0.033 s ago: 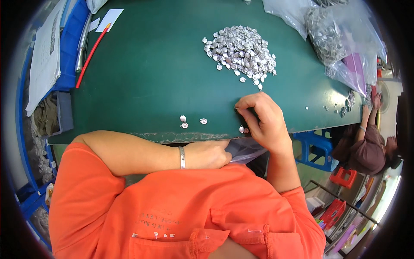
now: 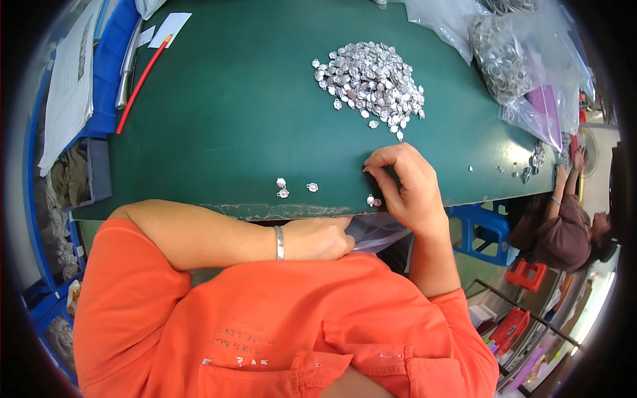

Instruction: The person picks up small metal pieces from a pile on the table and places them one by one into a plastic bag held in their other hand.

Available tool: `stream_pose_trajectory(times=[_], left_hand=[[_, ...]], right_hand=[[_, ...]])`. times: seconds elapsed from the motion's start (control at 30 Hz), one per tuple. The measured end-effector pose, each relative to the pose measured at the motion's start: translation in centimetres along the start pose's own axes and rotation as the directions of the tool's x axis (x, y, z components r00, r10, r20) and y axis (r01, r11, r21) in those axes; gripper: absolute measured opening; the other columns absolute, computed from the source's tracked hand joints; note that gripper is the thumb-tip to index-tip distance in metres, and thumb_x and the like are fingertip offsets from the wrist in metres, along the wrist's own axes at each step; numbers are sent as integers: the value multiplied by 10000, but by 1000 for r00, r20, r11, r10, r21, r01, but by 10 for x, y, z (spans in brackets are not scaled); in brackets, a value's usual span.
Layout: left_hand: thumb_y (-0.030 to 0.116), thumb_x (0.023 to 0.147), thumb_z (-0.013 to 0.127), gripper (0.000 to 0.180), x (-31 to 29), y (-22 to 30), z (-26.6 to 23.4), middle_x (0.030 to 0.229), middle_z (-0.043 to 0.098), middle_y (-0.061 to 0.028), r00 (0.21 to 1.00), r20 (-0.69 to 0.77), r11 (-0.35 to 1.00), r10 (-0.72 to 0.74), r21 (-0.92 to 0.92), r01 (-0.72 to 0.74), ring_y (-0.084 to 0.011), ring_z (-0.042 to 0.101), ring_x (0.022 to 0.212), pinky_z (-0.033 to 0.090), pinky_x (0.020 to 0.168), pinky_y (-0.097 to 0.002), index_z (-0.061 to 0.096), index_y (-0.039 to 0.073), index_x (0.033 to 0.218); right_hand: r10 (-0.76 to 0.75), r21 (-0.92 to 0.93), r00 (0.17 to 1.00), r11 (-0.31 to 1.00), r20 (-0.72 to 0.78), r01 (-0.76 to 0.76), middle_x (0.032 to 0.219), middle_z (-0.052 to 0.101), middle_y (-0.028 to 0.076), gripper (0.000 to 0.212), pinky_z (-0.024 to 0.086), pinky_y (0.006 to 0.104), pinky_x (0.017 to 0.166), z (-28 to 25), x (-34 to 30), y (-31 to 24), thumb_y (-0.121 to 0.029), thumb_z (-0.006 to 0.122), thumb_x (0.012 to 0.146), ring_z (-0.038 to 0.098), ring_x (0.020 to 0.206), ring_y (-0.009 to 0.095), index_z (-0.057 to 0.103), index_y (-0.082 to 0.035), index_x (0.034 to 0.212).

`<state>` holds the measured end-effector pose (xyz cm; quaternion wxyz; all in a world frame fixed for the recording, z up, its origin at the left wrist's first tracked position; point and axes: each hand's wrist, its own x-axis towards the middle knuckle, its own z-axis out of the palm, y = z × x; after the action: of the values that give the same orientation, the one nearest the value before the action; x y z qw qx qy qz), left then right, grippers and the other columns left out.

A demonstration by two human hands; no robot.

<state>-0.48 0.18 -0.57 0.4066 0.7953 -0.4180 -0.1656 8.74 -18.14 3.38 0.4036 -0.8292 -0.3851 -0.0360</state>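
Note:
My right hand point(image 2: 413, 189) hovers over the near edge of the green table, thumb and forefinger pinched together. Whatever sits between those fingertips is too small to make out. Just beside it lie a small silver metal charm point(image 2: 371, 199) and a pinkish one point(image 2: 377, 202). Below the table edge my left hand point(image 2: 325, 239), wearing a bracelet at the wrist, is closed at the side of a clear plastic bag point(image 2: 379, 232); its fingers are partly hidden. Farther left are a few loose silver charms point(image 2: 312, 188). A large heap of silver charms point(image 2: 375, 83) rises beyond my right hand.
Bags of metal parts point(image 2: 501, 60) lie at the far right. A red pen point(image 2: 142, 86), paper point(image 2: 174, 28) and a blue rack point(image 2: 106, 93) with a grey bin point(image 2: 99, 169) are at the left. A blue stool point(image 2: 481, 232) and a co-worker point(image 2: 564, 229) are at the right.

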Motion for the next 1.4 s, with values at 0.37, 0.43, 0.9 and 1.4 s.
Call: stream_pose_trajectory(times=[0.37,0.43,0.9,1.4], left_hand=[[157,757,594,206,1,-2,5,969,533,-297,1000,-1,1000,-21,-20,21,-412,614,853,517,716,-446,624,-46,758],[160,758,593,203,1,0,3,940,532,-284,999,3,999,-37,-33,37,-406,614,843,515,712,-446,624,-41,754],[155,758,589,203,0,0,3,1084,526,-346,999,24,998,-47,-49,48,-415,617,906,532,750,-414,628,-44,778],[164,742,598,194,0,-2,5,986,533,-309,999,27,999,-27,23,26,-398,623,854,536,706,-405,614,-28,755]], right_hand=[[111,-36,990,993,-85,-114,808,597,97,229,483,307,565,5,6,-3,133,613,704,567,619,243,559,-30,856],[73,-75,992,994,-100,-81,810,598,91,232,488,314,581,11,6,-4,129,624,697,586,659,240,559,-28,855],[394,582,915,765,-84,-276,1025,618,161,291,562,293,837,5,-11,5,180,631,807,677,929,202,492,38,1019],[291,601,955,775,-62,-197,1071,566,161,324,543,299,847,6,-14,7,223,591,791,650,966,208,485,20,1021]])
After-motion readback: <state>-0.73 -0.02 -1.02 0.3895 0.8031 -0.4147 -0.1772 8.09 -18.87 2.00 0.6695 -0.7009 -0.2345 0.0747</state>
